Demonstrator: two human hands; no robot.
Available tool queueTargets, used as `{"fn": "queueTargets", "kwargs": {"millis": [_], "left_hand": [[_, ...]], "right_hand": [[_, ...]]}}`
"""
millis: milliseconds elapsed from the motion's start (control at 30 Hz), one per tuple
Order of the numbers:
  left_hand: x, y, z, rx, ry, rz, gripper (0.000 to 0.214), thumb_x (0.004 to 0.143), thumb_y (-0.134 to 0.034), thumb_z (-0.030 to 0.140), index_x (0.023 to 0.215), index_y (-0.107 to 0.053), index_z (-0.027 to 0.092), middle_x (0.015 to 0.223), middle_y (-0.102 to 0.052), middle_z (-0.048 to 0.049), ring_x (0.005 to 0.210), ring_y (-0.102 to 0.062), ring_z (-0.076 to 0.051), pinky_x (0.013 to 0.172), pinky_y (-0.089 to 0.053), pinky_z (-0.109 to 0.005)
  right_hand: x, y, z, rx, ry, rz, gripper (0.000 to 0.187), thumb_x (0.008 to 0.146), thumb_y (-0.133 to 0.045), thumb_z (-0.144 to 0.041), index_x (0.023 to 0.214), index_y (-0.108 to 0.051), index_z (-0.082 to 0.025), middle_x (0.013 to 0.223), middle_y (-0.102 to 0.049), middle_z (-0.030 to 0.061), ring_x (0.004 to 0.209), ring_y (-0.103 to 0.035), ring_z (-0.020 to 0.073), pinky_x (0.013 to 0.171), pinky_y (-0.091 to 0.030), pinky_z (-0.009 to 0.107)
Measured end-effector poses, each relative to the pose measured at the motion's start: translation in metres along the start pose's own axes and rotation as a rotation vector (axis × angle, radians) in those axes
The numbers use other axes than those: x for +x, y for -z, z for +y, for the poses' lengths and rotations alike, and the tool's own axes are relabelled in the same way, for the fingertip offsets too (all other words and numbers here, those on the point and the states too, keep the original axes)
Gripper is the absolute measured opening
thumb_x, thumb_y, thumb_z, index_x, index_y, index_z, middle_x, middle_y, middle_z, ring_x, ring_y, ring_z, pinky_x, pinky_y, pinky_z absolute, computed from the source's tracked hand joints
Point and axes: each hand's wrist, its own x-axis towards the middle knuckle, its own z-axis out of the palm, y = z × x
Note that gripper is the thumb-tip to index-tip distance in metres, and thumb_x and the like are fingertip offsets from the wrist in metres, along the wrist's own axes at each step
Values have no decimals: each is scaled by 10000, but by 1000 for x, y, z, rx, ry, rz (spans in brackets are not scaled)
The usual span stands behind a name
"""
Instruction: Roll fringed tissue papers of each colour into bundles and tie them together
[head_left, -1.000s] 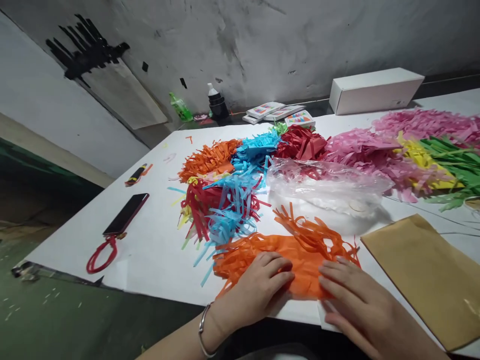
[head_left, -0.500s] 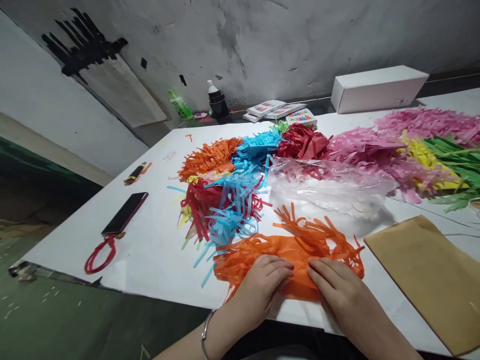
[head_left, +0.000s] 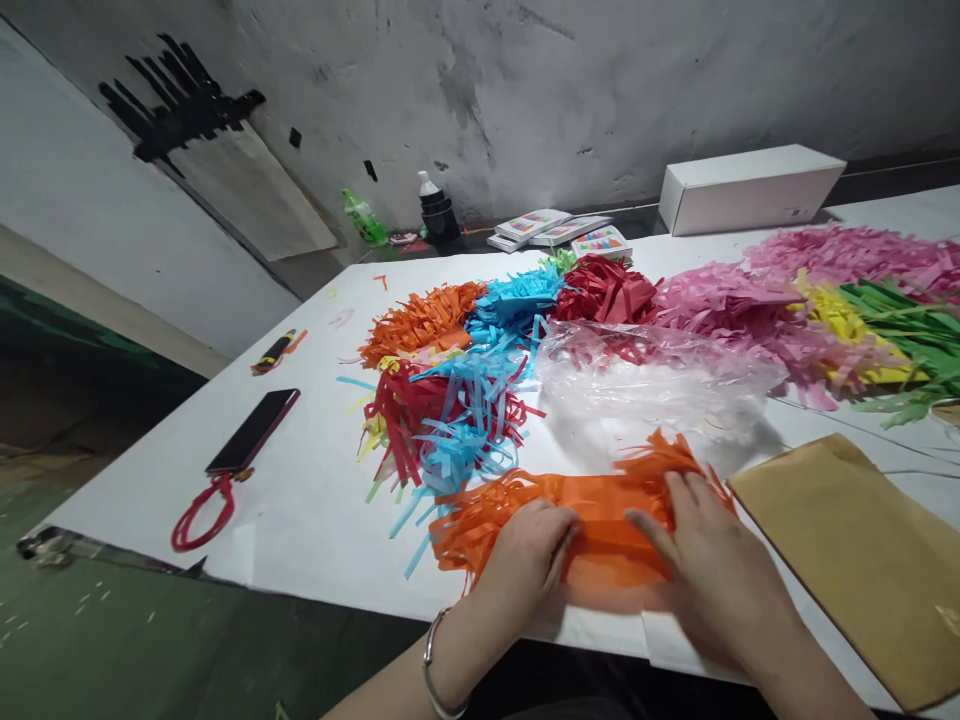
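An orange fringed tissue-paper piece [head_left: 600,500] lies flat near the front edge of the white table [head_left: 300,500]. My left hand [head_left: 529,555] rests on its left half, fingers curled and pressing the paper down. My right hand [head_left: 712,570] lies flat over its right half, fingers stretched out toward the fringe. A metal bracelet [head_left: 435,670] circles my left wrist.
Heaps of cut fringe in red and blue [head_left: 450,415], orange [head_left: 420,320], pink [head_left: 750,305], yellow and green [head_left: 900,340] cover the table. A clear plastic bag [head_left: 652,375] lies mid-table, a brown envelope [head_left: 855,550] right, a phone [head_left: 251,432] with red cord left, a white box [head_left: 750,187] behind.
My right hand has slid forward and to the right over the orange paper, flattening its fringe. My left hand has stayed on the left half, curling a little.
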Motion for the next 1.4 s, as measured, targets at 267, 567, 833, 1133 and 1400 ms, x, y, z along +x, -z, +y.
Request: {"fn": "queueTargets", "kwargs": {"millis": [267, 567, 833, 1133, 1400], "left_hand": [[2, -1, 0, -13, 5, 12, 243, 991, -423, 215, 902, -645, 179, 765, -663, -53, 710, -604, -192, 644, -467, -275], [18, 10, 3, -6, 287, -65, 183, 955, -475, 177, 866, -634, 191, 794, -706, -36, 727, -659, -198, 650, -446, -279], [43, 14, 4, 215, 395, -174, 118, 898, -548, 162, 794, -599, 182, 791, -677, -52, 738, -631, -212, 635, -393, -290], [47, 9, -4, 252, 351, -195, 125, 921, -539, 189, 810, -598, 190, 797, -701, -53, 720, -648, -209, 623, -385, -288], [43, 20, 9, 301, 134, -123, 163, 917, -598, 281, 1049, -600, 186, 1044, -666, -106, 974, -604, -267, 829, -466, -389]], "right_hand": [[3, 20, -9, 266, 310, 142, 379, 951, -582, -279, 1291, -549, -115, 1166, -680, 176, 1008, -645, 288, 916, -472, 437], [19, 22, -4, 635, -64, -380, 257, 967, -433, -152, 780, -595, -218, 791, -679, 9, 714, -645, 155, 615, -458, 243], [39, 2, -3, 123, -9, -345, 201, 901, -534, -147, 712, -550, -214, 591, -620, 19, 502, -568, 182, 487, -285, 282], [23, 15, -9, 310, 480, -186, 198, 781, -550, -63, 892, -655, -189, 874, -641, 54, 860, -562, 218, 986, -351, 431], [18, 2, -8, 311, 488, -70, 217, 818, -480, -37, 710, -608, -174, 712, -557, 34, 722, -491, 190, 935, -361, 432]]}}
